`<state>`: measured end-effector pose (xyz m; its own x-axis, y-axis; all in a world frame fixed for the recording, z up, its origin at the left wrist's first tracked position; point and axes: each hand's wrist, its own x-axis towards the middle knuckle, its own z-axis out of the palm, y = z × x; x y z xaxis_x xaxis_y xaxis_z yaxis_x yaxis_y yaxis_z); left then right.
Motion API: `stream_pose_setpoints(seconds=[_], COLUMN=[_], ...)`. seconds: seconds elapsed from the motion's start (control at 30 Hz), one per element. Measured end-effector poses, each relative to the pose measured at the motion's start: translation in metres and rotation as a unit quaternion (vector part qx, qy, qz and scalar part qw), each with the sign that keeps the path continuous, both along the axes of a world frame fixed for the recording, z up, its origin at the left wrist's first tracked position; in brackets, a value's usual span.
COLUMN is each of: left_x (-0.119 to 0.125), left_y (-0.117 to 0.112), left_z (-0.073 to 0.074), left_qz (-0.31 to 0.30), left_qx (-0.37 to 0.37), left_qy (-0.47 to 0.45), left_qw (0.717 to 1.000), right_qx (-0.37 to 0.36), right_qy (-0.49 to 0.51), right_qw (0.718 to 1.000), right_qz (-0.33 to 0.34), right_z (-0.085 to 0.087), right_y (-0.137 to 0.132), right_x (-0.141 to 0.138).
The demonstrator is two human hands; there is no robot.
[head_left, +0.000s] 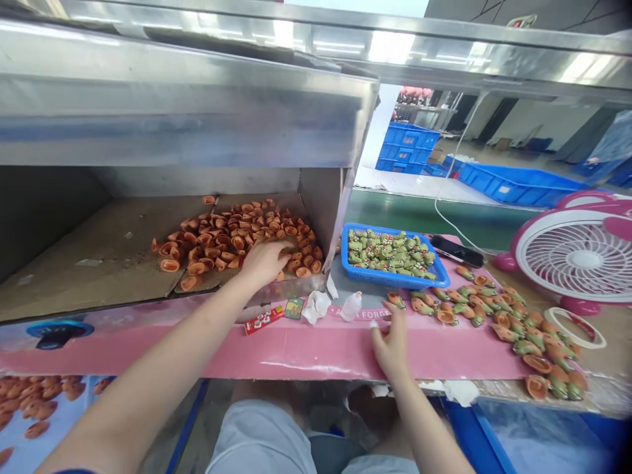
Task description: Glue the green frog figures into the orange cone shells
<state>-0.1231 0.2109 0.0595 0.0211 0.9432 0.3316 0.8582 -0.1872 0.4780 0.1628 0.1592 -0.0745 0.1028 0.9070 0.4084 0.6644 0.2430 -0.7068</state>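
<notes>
1. The orange hollow pieces lie heaped at the right end of an open metal-fronted compartment, probably gathered there to be within easy reach.
2. Our left hand reaches into the heap's near side; its fingertips are lost among the pieces, so we cannot tell whether it grips any.
3. Our right hand is above the pink work surface, thumb parted from the fingers, beside a lone orange-and-green piece; we cannot tell whether they touch.
4. A blue basket just beyond that hand holds many green pieces; its low sides seem to keep them together yet easy to pick from.
5. To the right we have a loose spread of orange-and-green parts, seemingly laid out to stay separate from the basket.
6. Farther out stand a pink-and-white fan and, across the way, stacked blue crates, whose contents we cannot make out.
</notes>
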Motion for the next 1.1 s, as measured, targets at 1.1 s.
stream_pose_setpoints(seconds=[1.1], left_x=[-0.051], left_y=[0.043], left_z=[0.025], left_qz=[0.080], left_qx=[-0.117], left_qy=[0.262], left_qw=[0.955], right_qx=[-0.017], right_qy=[0.015], right_qw=[0.997], right_qz=[0.075], right_z=[-0.012], right_y=[0.014], right_x=[-0.040])
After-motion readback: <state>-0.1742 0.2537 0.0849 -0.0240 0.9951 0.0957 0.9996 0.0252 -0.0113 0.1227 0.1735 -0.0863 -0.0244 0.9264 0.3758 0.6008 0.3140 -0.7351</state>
